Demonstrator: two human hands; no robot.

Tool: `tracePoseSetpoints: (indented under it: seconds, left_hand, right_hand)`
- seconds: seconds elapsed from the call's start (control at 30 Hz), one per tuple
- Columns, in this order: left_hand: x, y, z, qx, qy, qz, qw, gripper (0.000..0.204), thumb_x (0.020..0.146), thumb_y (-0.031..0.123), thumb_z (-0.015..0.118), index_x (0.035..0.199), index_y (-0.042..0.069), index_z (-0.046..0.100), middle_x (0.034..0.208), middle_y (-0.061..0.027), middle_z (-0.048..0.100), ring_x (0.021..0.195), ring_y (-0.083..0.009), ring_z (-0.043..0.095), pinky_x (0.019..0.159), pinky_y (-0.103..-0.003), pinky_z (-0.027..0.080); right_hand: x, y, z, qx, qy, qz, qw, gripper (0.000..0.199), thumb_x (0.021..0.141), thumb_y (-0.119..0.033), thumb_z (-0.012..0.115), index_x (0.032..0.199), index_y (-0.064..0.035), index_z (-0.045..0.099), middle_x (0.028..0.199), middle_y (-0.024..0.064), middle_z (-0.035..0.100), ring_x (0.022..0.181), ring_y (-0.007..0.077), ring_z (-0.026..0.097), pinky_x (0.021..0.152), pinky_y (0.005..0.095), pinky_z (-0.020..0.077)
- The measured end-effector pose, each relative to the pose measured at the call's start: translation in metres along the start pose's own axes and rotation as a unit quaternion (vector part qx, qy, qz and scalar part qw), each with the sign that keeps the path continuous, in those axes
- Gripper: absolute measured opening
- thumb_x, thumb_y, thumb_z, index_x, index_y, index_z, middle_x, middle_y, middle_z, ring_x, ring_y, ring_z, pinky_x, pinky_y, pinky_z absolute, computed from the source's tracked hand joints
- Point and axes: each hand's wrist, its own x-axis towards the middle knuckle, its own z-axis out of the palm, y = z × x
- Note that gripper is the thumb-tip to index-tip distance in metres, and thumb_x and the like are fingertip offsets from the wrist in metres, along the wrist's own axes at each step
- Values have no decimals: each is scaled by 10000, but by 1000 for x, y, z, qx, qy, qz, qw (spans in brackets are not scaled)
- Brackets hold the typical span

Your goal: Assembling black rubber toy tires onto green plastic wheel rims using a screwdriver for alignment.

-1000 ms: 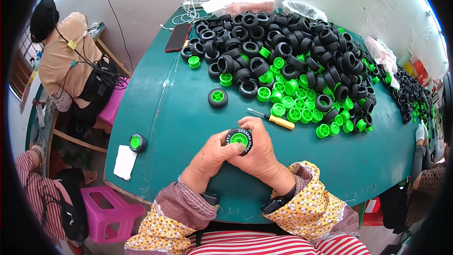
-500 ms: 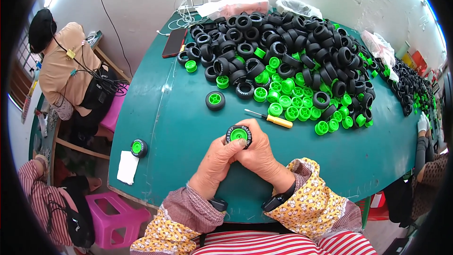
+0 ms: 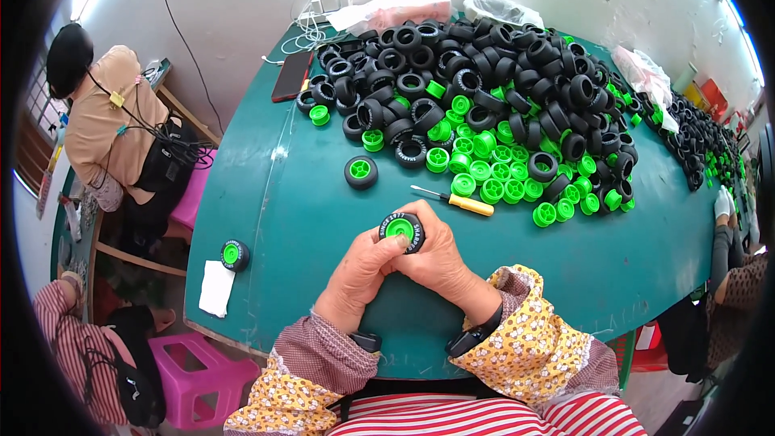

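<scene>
Both hands hold one toy wheel (image 3: 400,228), a black tire with white lettering around a bright green rim. My left hand (image 3: 359,270) grips its left side with the thumb pressed on the green rim. My right hand (image 3: 440,254) wraps round the tire's right side, fingers curled behind it. Just beyond the hands lies a screwdriver (image 3: 464,203) with a yellow handle. A fitted wheel (image 3: 361,172) rests farther off, left of the screwdriver. Another fitted wheel (image 3: 234,256) sits at the table's left, by a folded white paper (image 3: 216,289).
A large heap of black tires (image 3: 492,64) and green rims (image 3: 500,171) covers the far middle and right of the green table (image 3: 299,274). A phone (image 3: 292,77) and white cables (image 3: 311,32) lie at the back left. Co-workers sit left and right; a pink stool (image 3: 202,375) stands left.
The wheel has turned a little between my hands, so its lettering sits differently. Both hands have shifted slightly left. The view has moved slightly.
</scene>
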Motion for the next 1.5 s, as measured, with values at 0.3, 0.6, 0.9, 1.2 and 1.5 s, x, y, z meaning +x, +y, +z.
tracePoseSetpoints:
  seconds: [0.3, 0.6, 0.9, 1.2, 1.5]
  left_hand:
    - [-14, 37, -17, 169, -84, -77, 979, 238, 699, 164, 597, 874, 3, 587, 838, -4, 594, 758, -70, 543, 706, -208, 428]
    - [0, -3, -6, -30, 9, -22, 999, 223, 793, 175, 572, 929, -2, 576, 861, -9, 579, 750, -53, 538, 685, -189, 446]
    - [-13, 35, -28, 204, -101, -60, 972, 239, 790, 187, 580, 947, 6, 583, 858, 1, 590, 764, -47, 529, 688, -205, 431]
    - [2, -3, -10, -14, 16, -18, 1000, 274, 800, 208, 589, 970, -4, 550, 832, -24, 591, 700, -57, 554, 630, -191, 467]
    - [-7, 27, -23, 156, -66, -39, 985, 238, 790, 177, 574, 937, -11, 578, 846, -13, 582, 738, -49, 535, 669, -192, 450]
  right_hand:
    - [-2, 0, 1, -36, -119, -113, 986, 611, 580, -107, 769, 1082, -42, 429, 1053, 118, 502, 938, 221, 533, 797, 315, 436]
    - [-1, 4, 2, -24, 30, -28, 999, 357, 597, -91, 697, 880, -40, 485, 785, 81, 521, 686, 183, 537, 621, 288, 442]
    - [1, -1, 2, -59, -83, -159, 982, 499, 598, -99, 744, 1007, -41, 466, 969, 99, 518, 872, 186, 550, 731, 287, 453]
    - [1, 9, 2, -39, 26, -8, 999, 433, 592, -116, 722, 938, -34, 474, 791, 105, 530, 728, 230, 559, 647, 324, 453]
    - [1, 6, -2, -78, -75, -110, 988, 537, 592, -162, 762, 1013, -30, 456, 904, 97, 542, 802, 182, 565, 698, 292, 460]
